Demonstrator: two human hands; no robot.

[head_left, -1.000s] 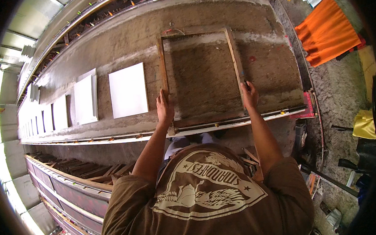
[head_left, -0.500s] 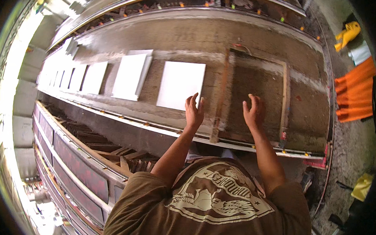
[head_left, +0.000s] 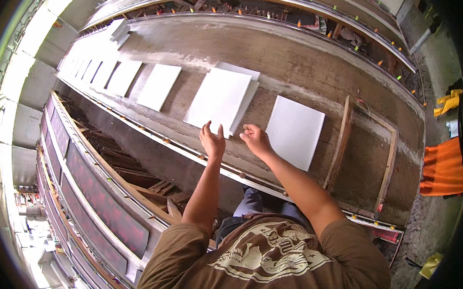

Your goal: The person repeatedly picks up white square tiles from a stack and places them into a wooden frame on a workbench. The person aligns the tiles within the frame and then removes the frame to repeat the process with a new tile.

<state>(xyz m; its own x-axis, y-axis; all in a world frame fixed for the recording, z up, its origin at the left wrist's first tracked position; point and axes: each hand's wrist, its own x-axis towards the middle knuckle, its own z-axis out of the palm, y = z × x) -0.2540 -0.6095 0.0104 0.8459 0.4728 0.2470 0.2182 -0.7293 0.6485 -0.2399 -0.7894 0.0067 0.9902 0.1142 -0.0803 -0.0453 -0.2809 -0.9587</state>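
My left hand (head_left: 212, 141) is over the near edge of a white stack of sheets (head_left: 220, 97), its fingers apart and nothing in them. The top sheet lies askew over others that show at the back and right. To the right of it, my right hand (head_left: 256, 140) hovers between that stack and a single white sheet (head_left: 296, 130). Its fingers are half curled with the thumb apart, and no held thing shows. Both hands appear to be above the long brown table (head_left: 284, 54).
A wooden frame (head_left: 340, 144) lies on the table's right part. More white sheets (head_left: 159, 86) run in a row to the far left. Along the near edge goes a pale rail (head_left: 190, 155). Orange cloth (head_left: 444, 167) hangs at right; a second long table stands behind me at left.
My view and body have shifted left along the table, so sheets and frame appear farther right. My hands have gone from beside the frame to the skewed stack and come closer together.
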